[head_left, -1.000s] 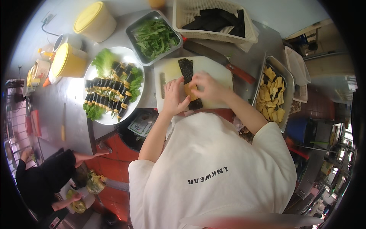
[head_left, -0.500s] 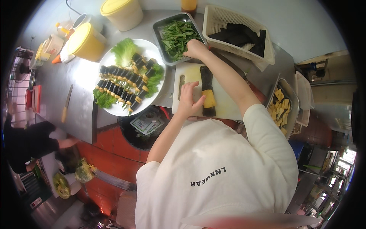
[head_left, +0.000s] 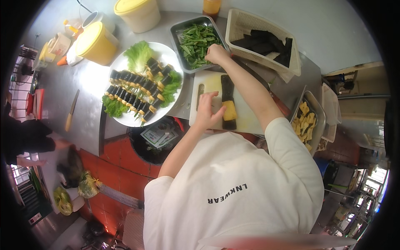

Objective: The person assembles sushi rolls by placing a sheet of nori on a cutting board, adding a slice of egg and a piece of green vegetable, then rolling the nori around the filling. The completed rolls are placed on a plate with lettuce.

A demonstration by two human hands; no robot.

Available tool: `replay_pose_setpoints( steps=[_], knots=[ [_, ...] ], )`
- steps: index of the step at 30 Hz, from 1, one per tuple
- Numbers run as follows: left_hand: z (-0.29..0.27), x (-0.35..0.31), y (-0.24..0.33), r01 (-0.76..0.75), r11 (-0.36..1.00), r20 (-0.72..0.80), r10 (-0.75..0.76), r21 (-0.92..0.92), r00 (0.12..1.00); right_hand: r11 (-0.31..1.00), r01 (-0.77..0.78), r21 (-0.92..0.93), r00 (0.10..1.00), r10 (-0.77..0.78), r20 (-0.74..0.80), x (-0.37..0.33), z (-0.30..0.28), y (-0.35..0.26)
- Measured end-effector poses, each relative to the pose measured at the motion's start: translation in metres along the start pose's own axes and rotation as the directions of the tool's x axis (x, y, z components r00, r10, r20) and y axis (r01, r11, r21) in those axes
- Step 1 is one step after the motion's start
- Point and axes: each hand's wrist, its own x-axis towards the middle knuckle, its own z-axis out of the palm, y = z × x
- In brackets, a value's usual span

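Note:
On the white cutting board (head_left: 246, 118) lies a dark strip of seaweed (head_left: 228, 87) with a yellow rectangular food piece (head_left: 228, 110) across its lower part. My left hand (head_left: 207, 111) hovers over the board just left of that piece, fingers apart and holding nothing I can see. At the near right corner of a metal tray (head_left: 176, 35) of cut green leaves (head_left: 196, 43), my right hand (head_left: 217, 54) has its fingers curled together at the leaves. Whatever is between its fingertips is hidden.
Left of the board is a white plate (head_left: 163, 51) of skewered seaweed rolls on lettuce. A cream basket (head_left: 234, 25) holds dark seaweed sheets. A metal tray (head_left: 320, 121) of yellow pieces stands at right. A knife (head_left: 72, 110) lies far left; a person (head_left: 29, 141) stands beyond.
My right hand stays at the leaf tray, its fingers slightly more curled. My left hand remains beside the yellow piece. The whole view has shifted slightly, and the person at far left has moved.

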Motion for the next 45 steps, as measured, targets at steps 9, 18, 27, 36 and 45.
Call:
replay_pose_setpoints(
  steps=[9,18,27,36,45],
  knots=[
    [0.0,-0.001,-0.002,0.007,1.0,-0.041,-0.008,-0.027,0.999,0.54,0.188,0.82,0.937,-0.348,0.014,-0.035,-0.03,0.006],
    [0.006,0.0,-0.004,0.34,0.663,-0.001,-0.457,-0.667,0.889,0.423,0.197,0.885,0.787,-0.607,0.115,-0.115,-0.048,0.042],
    [-0.001,0.023,0.022,0.494,0.445,0.208,-0.55,-0.747,0.809,0.501,0.17,0.848,0.762,-0.613,0.209,-0.165,-0.022,0.062],
    [0.014,-0.012,0.008,0.579,0.693,0.139,-0.583,-0.429,0.8,0.595,0.174,0.784,0.863,-0.476,0.17,-0.194,0.012,0.086],
    [0.011,-0.025,0.023,0.14,0.968,-0.036,-0.135,0.207,0.99,0.731,0.506,0.458,0.855,-0.495,-0.154,-0.22,0.04,0.086]
  ],
)
